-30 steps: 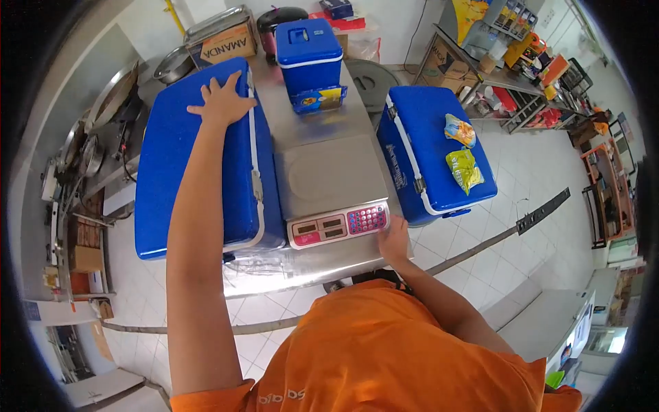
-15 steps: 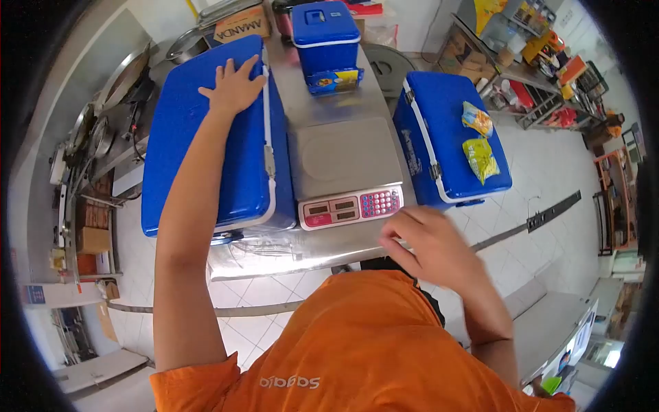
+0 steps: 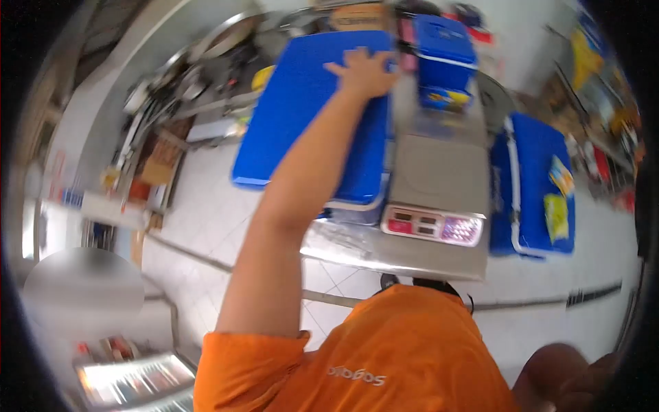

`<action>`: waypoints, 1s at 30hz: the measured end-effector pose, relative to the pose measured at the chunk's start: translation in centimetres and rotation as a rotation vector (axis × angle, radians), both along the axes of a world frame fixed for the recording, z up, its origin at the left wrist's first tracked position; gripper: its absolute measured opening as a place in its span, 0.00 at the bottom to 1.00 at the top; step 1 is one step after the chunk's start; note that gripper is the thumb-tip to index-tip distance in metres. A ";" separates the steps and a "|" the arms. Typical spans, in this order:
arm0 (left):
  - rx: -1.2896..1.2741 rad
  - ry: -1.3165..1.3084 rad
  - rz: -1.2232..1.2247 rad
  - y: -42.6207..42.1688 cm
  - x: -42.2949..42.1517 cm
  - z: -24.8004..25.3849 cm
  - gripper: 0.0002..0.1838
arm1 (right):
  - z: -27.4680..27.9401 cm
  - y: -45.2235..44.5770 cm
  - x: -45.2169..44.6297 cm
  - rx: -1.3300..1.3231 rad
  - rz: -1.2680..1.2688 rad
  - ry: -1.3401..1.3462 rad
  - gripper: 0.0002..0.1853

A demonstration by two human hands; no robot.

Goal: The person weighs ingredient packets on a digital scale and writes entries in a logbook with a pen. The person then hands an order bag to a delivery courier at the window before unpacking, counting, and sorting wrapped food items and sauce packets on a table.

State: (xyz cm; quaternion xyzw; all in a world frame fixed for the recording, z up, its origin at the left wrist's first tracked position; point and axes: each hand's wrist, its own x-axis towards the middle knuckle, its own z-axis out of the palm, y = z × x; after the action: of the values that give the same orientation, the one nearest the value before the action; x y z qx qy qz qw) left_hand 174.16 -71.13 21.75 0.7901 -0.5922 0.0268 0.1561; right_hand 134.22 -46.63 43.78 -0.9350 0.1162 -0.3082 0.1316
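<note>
My left hand (image 3: 368,73) lies with its fingers spread on the lid of the large blue cooler box (image 3: 295,103), near the right long edge. Right of that cooler, a digital scale (image 3: 439,172) with a flat metal platform rests on the steel table (image 3: 343,247). Behind the scale is a small blue cooler box (image 3: 446,55), with a yellow and blue packet (image 3: 445,99) against its front. At the lower right, part of my right arm or hand (image 3: 583,384) shows dark and smeared, away from the table; its fingers cannot be made out.
Another blue cooler box (image 3: 539,137) stands at the right, with two bright packets, one orange and white (image 3: 561,176) and one yellow-green (image 3: 556,217), on its lid. Pans (image 3: 226,34) line the left wall. A lit display case (image 3: 137,378) is at the lower left.
The view has turned left, so the table and coolers sit further right. My right hand has gone from beside the scale to the lower right edge. My left hand remains on the large cooler lid.
</note>
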 end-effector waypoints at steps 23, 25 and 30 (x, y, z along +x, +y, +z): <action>-0.071 0.108 -0.017 -1.0 -1.0 -0.6 0.41 | -9.1 1.8 16.1 1.560 0.987 0.057 0.19; -0.095 0.109 -0.024 -1.7 -0.7 -0.9 0.43 | -11.5 2.2 16.1 1.576 0.967 0.118 0.19; -0.017 0.057 0.002 -1.5 -0.7 -0.5 0.45 | -17.5 4.3 16.2 1.548 0.856 0.312 0.18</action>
State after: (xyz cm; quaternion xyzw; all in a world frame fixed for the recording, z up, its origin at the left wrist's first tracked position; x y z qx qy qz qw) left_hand 173.41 -72.63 21.29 0.7898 -0.5864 0.0097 0.1796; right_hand 150.47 -42.29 26.29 -0.5789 -0.0506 0.0626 0.8114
